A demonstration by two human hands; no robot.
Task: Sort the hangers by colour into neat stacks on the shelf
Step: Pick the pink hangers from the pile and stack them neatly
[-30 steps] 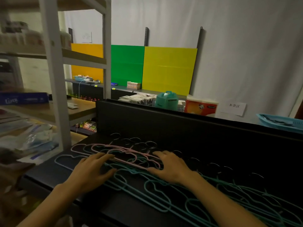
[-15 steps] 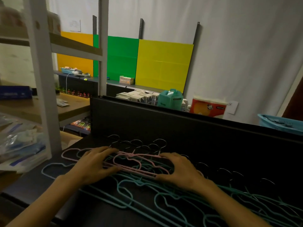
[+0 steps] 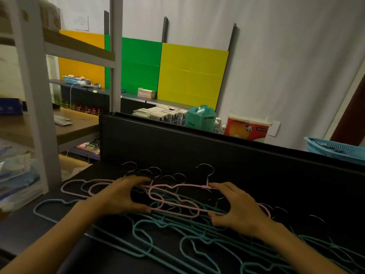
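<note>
A heap of wire hangers lies on the black shelf (image 3: pixel 122 260). Pink hangers (image 3: pixel 173 202) sit on top near the back; several teal hangers (image 3: pixel 177 242) spread beneath and to the right. My left hand (image 3: pixel 120 196) grips the left part of the pink hangers, fingers over the top bar and thumb at the lower bar. My right hand (image 3: pixel 237 206) grips their right part the same way, by the hook stem. More pink loops (image 3: pixel 75 186) stick out left of my left hand, and a pale blue hanger (image 3: pixel 47 204) lies at the far left.
A tall black back panel (image 3: pixel 197 147) rises behind the heap. A white shelving post (image 3: pixel 37 99) stands at left with packets on its shelves. A blue basket (image 3: pixel 335 149) sits at right. Boxes, a teal jug (image 3: pixel 199 117) and a tissue pack (image 3: pixel 246 127) stand behind the panel.
Both hands went from lying flat on the pink hangers to curling round them, and the pink hangers have shifted to the right and lifted a little off the teal ones.
</note>
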